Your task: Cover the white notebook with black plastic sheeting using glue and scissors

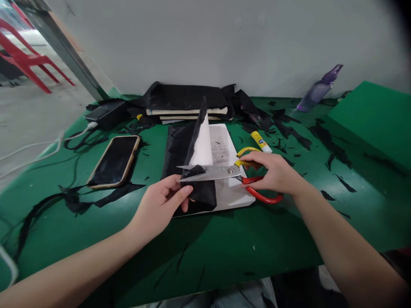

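My right hand grips a pair of scissors by its yellow and red handles. The blades point left and stand apart, with a bit of black fabric between them. My left hand pinches the edge of this fabric close to the blade tips. The fabric belongs to a black-covered book, whose lifted cover shows a white inner face. Under it lies a white page with printed lines. Part of the book is hidden behind my left hand and the scissors.
A phone lies left, near a black box with a white cable. Behind are stacked black-covered books. A glue stick, fabric scraps, a purple bottle and a green board are on the right.
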A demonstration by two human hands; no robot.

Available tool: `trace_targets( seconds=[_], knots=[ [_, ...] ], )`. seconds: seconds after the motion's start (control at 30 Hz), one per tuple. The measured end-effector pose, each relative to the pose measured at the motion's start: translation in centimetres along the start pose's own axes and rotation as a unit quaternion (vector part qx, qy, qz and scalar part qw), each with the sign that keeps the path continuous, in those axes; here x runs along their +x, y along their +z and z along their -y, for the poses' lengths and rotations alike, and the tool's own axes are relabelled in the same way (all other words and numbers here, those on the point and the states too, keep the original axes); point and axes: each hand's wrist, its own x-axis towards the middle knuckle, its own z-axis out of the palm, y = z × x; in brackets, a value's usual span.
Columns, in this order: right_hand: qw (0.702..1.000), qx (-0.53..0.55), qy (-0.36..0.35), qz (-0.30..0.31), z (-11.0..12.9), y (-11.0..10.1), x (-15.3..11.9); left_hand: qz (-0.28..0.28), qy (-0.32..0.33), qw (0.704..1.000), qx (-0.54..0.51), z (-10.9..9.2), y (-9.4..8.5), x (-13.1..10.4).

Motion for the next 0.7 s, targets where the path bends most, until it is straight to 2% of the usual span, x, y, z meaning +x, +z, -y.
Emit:
trace_targets(
  seconds=[0.7],
  knots=[
    [1.000,-0.001,0.004,-0.014,0.29,-0.38,-0.17,0.001,0.001,1.000,0.003,-0.03,-0.11,-0.09]
  ],
)
